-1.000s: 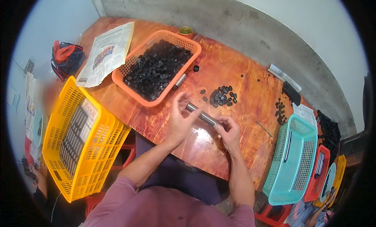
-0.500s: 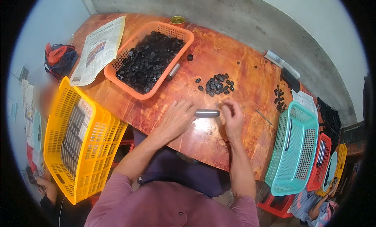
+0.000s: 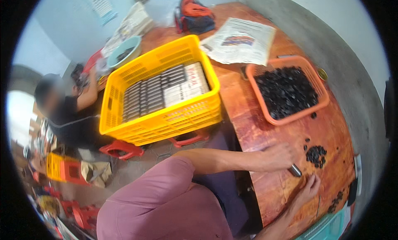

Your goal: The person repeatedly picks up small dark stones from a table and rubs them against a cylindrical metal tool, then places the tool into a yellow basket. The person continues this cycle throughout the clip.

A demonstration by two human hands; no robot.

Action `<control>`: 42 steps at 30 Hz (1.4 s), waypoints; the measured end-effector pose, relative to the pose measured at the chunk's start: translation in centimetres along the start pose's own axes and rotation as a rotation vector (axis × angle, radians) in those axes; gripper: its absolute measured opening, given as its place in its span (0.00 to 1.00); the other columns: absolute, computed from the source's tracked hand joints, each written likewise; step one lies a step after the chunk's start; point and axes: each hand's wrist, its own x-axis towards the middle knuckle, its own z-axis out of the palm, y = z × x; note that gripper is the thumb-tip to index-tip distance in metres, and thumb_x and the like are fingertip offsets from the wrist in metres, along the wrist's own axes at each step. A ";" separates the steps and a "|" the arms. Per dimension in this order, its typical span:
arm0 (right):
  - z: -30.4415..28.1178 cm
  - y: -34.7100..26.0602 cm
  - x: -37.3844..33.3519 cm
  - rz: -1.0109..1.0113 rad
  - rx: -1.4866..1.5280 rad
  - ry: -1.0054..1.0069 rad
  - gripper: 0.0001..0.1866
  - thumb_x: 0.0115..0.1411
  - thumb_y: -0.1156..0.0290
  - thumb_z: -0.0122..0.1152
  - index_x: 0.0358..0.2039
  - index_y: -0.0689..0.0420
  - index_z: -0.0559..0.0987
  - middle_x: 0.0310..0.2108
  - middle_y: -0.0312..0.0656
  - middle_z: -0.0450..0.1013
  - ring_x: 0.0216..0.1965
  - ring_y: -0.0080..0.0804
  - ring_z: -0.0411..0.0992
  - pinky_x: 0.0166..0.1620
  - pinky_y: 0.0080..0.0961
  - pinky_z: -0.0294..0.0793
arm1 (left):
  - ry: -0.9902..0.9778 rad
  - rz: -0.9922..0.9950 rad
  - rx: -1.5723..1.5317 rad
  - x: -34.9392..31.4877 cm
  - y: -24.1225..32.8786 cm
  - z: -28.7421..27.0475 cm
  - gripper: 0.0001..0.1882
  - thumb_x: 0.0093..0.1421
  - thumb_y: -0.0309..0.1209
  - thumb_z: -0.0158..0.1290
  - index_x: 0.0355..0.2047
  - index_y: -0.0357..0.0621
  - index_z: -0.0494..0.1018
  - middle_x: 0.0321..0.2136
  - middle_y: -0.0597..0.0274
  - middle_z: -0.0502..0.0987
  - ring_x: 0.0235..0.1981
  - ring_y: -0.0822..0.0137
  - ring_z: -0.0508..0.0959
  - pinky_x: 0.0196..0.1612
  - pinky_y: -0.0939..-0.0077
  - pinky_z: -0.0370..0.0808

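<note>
My left hand (image 3: 280, 158) is closed around a short, shiny grey metal tube (image 3: 295, 170); one end sticks out below the fingers. My right hand (image 3: 309, 190) is just nearer than that end, palm partly turned up, its fingers bent but apart, with nothing visible in them. Beyond both hands a small pile of black oval pieces (image 3: 316, 156) lies on the reddish-brown table (image 3: 265, 194). An orange basket (image 3: 277, 120) farther off is filled with similar black pieces.
A yellow crate (image 3: 178, 132) with rows of grey tubes (image 3: 155, 90) stands left of the table above red stools (image 3: 120, 149). A newspaper sheet (image 3: 244, 53) lies behind the orange basket. A co-worker (image 3: 70, 115) sits far left. A turquoise basket (image 3: 327, 227) is at lower right.
The view has swung left, bringing the yellow crate and co-worker into sight. The left hand still grips the tube, and the right hand stays close to its free end.
</note>
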 end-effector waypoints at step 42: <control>-1.8 2.2 2.0 -0.143 -0.555 -0.013 0.16 0.75 0.64 0.56 0.51 0.67 0.76 0.44 0.43 0.75 0.46 0.33 0.75 0.50 0.29 0.77 | -0.301 -1.144 0.363 -43.1 -30.1 -12.5 0.25 0.65 0.31 0.56 0.60 0.36 0.67 0.56 0.44 0.72 0.57 0.45 0.75 0.56 0.52 0.77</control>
